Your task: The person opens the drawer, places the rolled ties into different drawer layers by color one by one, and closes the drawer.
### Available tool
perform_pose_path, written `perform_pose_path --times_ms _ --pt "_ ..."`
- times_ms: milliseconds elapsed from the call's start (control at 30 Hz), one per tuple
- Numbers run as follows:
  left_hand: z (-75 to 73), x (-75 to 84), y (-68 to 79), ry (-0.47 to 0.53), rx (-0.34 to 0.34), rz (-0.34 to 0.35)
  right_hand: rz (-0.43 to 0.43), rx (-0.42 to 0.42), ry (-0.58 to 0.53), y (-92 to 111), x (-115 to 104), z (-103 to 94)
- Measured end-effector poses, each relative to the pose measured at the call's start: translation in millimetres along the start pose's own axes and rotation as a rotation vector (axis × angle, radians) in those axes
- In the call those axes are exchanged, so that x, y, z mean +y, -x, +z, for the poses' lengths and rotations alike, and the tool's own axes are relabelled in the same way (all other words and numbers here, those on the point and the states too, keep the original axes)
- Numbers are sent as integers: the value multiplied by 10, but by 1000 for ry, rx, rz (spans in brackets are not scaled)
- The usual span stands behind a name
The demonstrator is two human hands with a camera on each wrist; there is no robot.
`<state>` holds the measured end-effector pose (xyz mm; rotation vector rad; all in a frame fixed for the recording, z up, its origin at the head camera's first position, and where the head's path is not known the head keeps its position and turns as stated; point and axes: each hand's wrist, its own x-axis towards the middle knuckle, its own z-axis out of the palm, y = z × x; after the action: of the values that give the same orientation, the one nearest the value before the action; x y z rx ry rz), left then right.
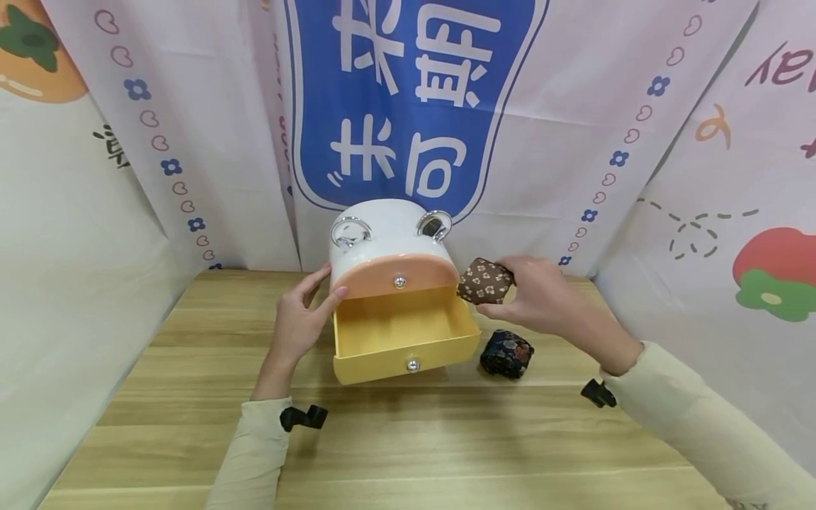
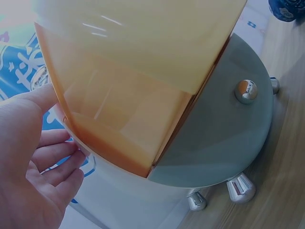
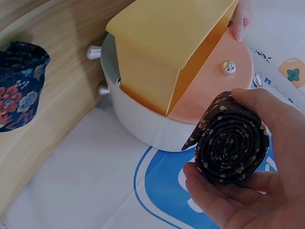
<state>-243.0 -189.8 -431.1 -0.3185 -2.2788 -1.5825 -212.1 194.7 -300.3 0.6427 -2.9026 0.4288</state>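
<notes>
A small white drawer cabinet (image 1: 385, 219) stands at the back of the table, its yellow drawer (image 1: 408, 322) pulled out, with bare walls and floor showing inside. My left hand (image 1: 299, 315) holds the cabinet's left side, thumb at the front edge beside the orange upper drawer (image 1: 370, 276). To the right of the cabinet, my right hand (image 1: 538, 294) grips a rolled brown floral necktie (image 3: 231, 143) between thumb and fingers. The coiled end faces the right wrist camera, and a pointed tip sticks out. Below that hand, a rolled dark floral necktie (image 1: 506, 354) lies on the table.
The wooden table (image 1: 408, 439) extends in front of the cabinet. Printed cloth (image 1: 229, 85) hangs behind and at both sides. Two metal rings (image 1: 435, 225) stand on the cabinet's top, and metal feet (image 2: 240, 187) show beneath its grey lower drawer (image 2: 214, 129).
</notes>
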Motion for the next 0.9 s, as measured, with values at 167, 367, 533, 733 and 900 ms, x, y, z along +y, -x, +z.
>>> perform_pose_path --times_ms 167,367,533,733,900 --pt "3 -9 1 -1 -3 -3 -27 -17 -46 -68 -101 65" --pt "7 -13 -1 1 -2 0 -56 -52 -76 -139 -218 122" --pt "5 -7 5 0 3 3 -78 -80 -123 -198 -308 192" --pt "2 -9 6 -1 6 -5 -104 -112 -179 -260 -387 283" --pt "1 -11 5 -12 2 -8 -133 -118 -164 -295 -424 365"
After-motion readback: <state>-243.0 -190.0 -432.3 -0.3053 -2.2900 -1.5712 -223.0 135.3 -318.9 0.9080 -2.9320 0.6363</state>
